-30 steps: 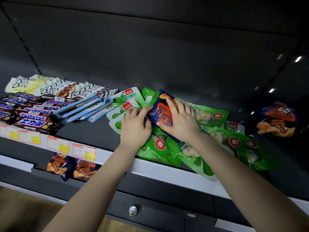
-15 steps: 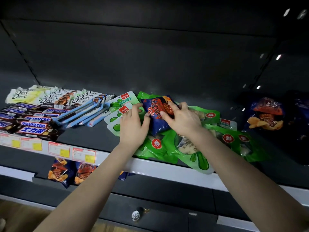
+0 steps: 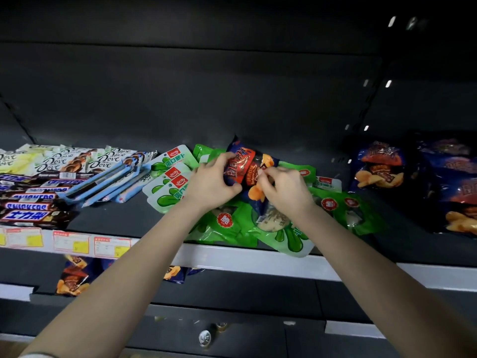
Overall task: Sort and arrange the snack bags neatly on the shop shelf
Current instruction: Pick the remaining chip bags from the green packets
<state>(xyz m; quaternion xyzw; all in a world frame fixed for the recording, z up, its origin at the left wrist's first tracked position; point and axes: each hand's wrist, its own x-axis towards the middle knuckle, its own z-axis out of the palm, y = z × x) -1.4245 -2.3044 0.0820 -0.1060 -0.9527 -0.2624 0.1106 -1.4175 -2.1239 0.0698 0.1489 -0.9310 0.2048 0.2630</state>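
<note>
Dark shop shelf (image 3: 108, 220) carries green snack bags (image 3: 227, 228). Left hand (image 3: 211, 184) and right hand (image 3: 286, 189) both grasp one blue chip bag (image 3: 245, 164) above them.

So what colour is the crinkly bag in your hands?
The crinkly snack bag is dark blue with a red panel and orange crisps; head view.

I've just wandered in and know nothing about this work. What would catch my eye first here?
At the middle of the shelf, the left hand and the right hand both grip a blue and red chip bag above a heap of green snack bags. More blue chip bags lie at the shelf's far right. Chocolate bars fill its left end.
</note>
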